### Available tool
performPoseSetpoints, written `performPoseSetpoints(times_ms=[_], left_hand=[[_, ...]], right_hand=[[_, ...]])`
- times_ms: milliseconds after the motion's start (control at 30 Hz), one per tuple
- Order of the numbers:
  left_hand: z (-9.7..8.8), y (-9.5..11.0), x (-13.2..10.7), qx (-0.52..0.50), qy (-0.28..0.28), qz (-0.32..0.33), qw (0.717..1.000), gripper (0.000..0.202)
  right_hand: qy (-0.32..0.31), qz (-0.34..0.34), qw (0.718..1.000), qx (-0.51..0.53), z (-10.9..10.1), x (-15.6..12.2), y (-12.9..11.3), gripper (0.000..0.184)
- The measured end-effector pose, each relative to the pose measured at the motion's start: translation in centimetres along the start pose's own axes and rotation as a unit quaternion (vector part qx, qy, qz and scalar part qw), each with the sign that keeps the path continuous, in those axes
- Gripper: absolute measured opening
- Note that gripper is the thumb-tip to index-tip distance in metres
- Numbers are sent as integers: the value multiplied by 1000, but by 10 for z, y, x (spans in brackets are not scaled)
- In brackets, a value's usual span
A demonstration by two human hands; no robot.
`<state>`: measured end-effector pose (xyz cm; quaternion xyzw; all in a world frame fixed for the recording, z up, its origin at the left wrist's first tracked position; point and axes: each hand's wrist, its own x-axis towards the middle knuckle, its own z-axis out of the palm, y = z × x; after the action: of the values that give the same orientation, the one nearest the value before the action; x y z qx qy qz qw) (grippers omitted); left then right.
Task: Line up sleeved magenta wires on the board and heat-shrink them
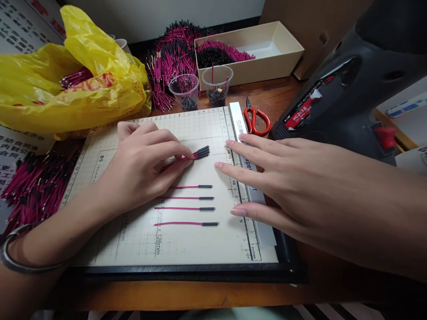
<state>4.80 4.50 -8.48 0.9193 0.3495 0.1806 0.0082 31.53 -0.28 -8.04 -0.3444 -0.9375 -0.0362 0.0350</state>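
My left hand (147, 160) pinches a small bunch of magenta wires (201, 153) with black sleeves on their ends, just above the cream paper trimmer board (187, 249). The sleeved ends stick out to the right past my thumb and index finger. Below that hand, several single magenta wires (185, 223) with black sleeves lie roughly parallel on the board. My right hand (287, 178) is palm down with its fingers spread, over the trimmer's white rail (238, 118) and ruler edge. It holds nothing.
Orange-handled scissors (256, 120) lie beyond the rail, beside a dark hot-air gun (320, 93). Behind the board stand two plastic cups (217, 82), a cardboard tray (260, 69) of wires and a large wire pile (171, 58). At left are a yellow bag (100, 98) and more wires (40, 186).
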Motion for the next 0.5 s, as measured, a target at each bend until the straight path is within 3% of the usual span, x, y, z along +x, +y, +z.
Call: performPoseSetpoints(times_ms=[500], left_hand=[[-1,-2,1,19,1,25,1000,21]], right_hand=[[-13,-9,1000,18,3,1,5,60]])
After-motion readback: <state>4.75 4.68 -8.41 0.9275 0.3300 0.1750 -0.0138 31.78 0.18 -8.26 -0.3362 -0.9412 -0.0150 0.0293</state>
